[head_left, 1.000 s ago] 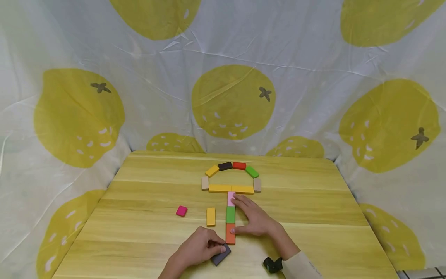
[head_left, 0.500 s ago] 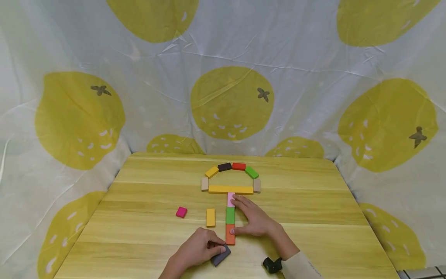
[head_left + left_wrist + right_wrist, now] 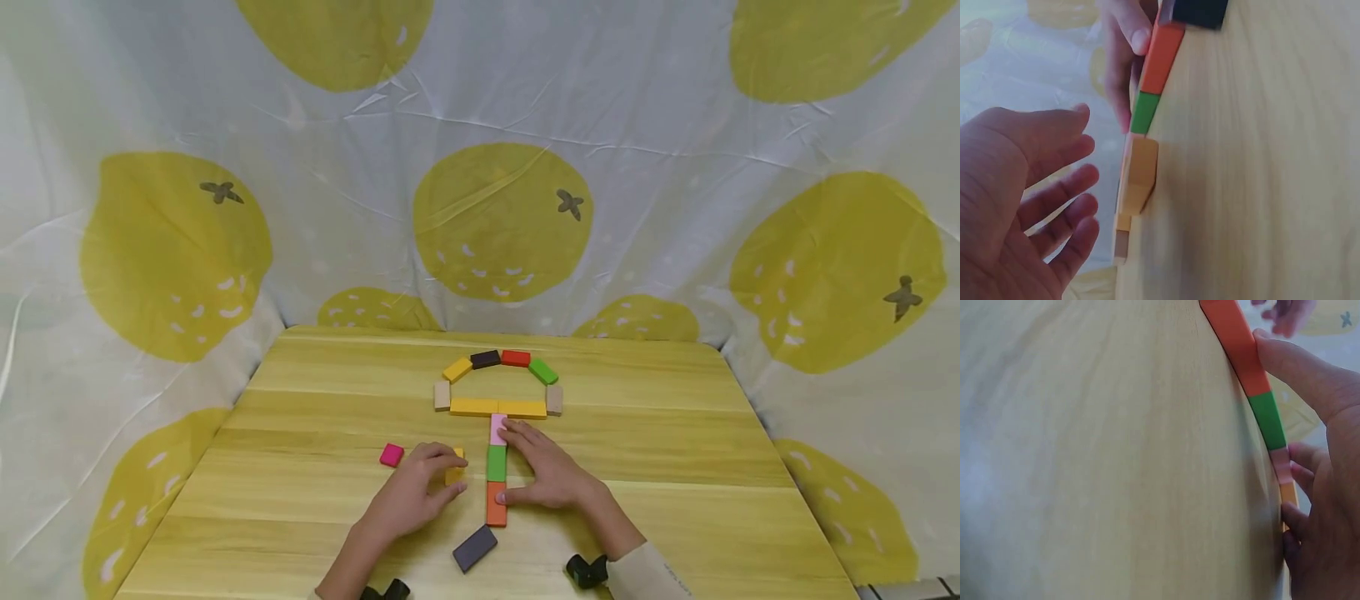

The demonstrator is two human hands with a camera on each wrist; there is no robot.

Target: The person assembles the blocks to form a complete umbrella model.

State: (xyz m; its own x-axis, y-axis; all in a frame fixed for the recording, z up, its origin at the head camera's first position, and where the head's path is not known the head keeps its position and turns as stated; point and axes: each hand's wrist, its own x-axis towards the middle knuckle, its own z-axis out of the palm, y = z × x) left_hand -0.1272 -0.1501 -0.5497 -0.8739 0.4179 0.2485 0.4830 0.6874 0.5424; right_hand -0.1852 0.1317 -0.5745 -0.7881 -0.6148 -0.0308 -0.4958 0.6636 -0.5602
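My left hand (image 3: 411, 493) hovers over a yellow block (image 3: 453, 477), partly hiding it in the head view. In the left wrist view its fingers are loosely bent and hold nothing, apart from that block (image 3: 1141, 172). My right hand (image 3: 553, 471) rests along a column of blocks: fingertips on the pink block (image 3: 496, 422), thumb on the orange block (image 3: 496, 516). Between these two lies a green block (image 3: 497, 463). A dark grey block (image 3: 475, 548) lies slanted at the column's near end, with no hand on it.
Beyond the column, two long yellow blocks (image 3: 474, 407) form a bar under an arch of small blocks, including a black block (image 3: 485, 359) and a red block (image 3: 516, 358). A magenta block (image 3: 392, 455) lies left on the wooden table (image 3: 300, 500). Patterned cloth (image 3: 660, 208) hangs behind.
My left hand has let go of the dark grey block and moved up and left to the yellow block. The grey block stays slanted. My right hand has not moved.
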